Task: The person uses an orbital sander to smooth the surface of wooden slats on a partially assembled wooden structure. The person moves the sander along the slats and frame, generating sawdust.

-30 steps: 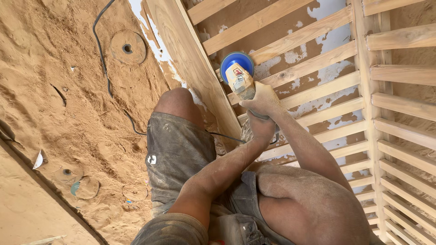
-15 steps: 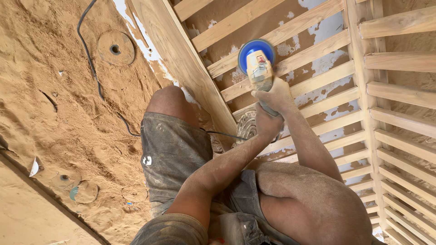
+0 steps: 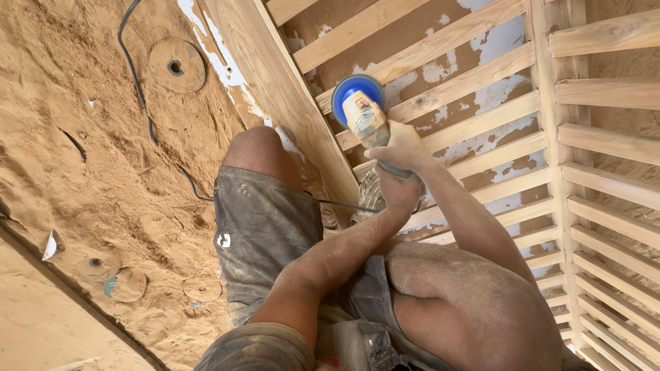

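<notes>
On the slatted wood frame, both hands grip a sander.

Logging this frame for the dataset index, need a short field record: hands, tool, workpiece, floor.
right hand: right hand gripping the angle grinder body
left hand: left hand clasped around the grinder's rear handle
tool: blue sanding disc against a wooden slat
workpiece: slatted wooden frame, lying flat
floor: sawdust, black cable, worn discs
posture: crouched, dusty shorts
</notes>
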A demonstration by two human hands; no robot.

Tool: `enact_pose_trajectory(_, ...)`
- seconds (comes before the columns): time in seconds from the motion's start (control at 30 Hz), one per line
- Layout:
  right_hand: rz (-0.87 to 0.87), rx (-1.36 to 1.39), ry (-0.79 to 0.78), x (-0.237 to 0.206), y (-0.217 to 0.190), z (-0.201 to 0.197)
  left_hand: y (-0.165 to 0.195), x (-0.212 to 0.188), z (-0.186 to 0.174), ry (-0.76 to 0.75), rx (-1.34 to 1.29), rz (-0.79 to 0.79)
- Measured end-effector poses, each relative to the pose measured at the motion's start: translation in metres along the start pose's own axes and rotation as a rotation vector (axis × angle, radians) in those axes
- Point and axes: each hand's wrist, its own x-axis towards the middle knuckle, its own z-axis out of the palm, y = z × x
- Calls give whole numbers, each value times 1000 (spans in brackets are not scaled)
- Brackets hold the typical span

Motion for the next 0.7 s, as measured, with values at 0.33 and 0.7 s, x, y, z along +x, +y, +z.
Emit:
enact_pose_trajectory(0.33,14,128,147,-19,29,-25,-16,-6,31,-63,-4,63)
enact_pose_trajectory(0.7,-7,389,353,-16,75,-41,8,1,41,-232,232,93)
